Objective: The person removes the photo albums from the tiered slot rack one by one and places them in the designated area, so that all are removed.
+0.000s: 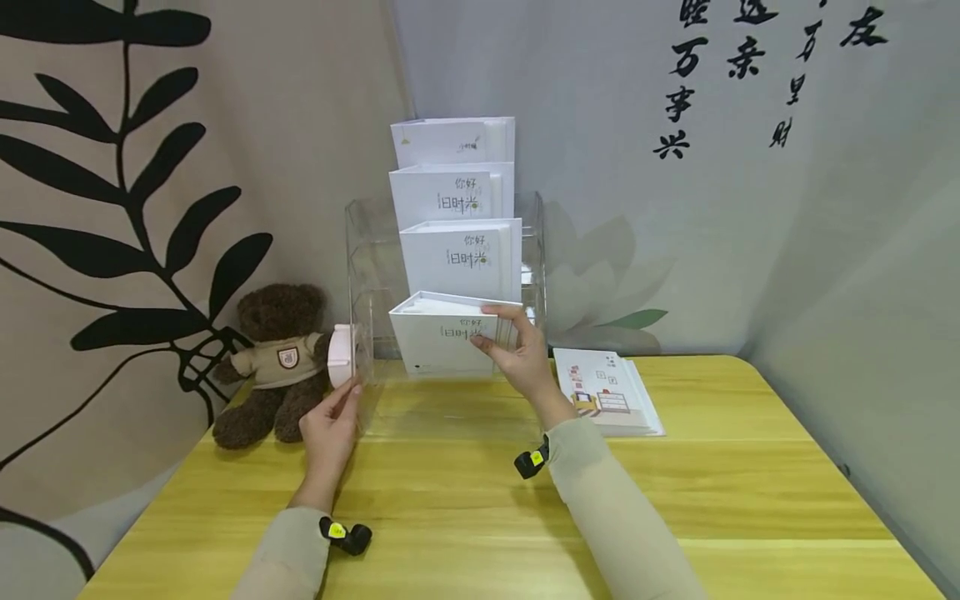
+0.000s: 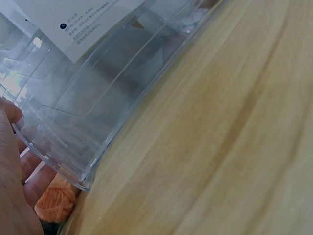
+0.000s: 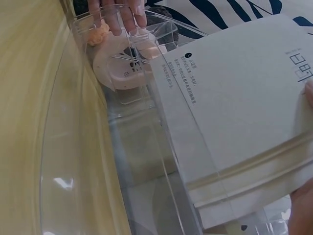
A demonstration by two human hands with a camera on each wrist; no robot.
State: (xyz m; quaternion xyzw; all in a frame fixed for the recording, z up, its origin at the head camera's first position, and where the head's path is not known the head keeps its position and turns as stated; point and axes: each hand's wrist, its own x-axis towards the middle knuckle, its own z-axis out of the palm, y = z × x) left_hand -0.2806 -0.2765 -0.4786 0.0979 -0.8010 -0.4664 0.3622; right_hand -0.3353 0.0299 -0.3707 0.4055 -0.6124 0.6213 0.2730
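A clear plastic tiered rack [image 1: 365, 312] stands at the back of the table. My left hand [image 1: 332, 432] pinches its left edge; the left wrist view shows the thumb on one side of the clear wall [image 2: 73, 127] and the fingers on the other. My right hand [image 1: 522, 354] grips the right side of a white hardcover album [image 1: 442, 346] in the front tier, thumb on its printed face and fingers over the top. This album leans forward, its top gaping. Behind it, several similar white albums [image 1: 453, 254] rise in steps, their lower parts hidden.
Left of the rack sit a brown teddy bear [image 1: 258, 412] in a beige shirt and a pale pink object [image 1: 340, 357]. An orange ball of yarn [image 2: 56, 203] lies beside the rack. White booklets [image 1: 600, 387] are stacked to its right on the wooden table [image 1: 450, 508]. Curtains hang behind.
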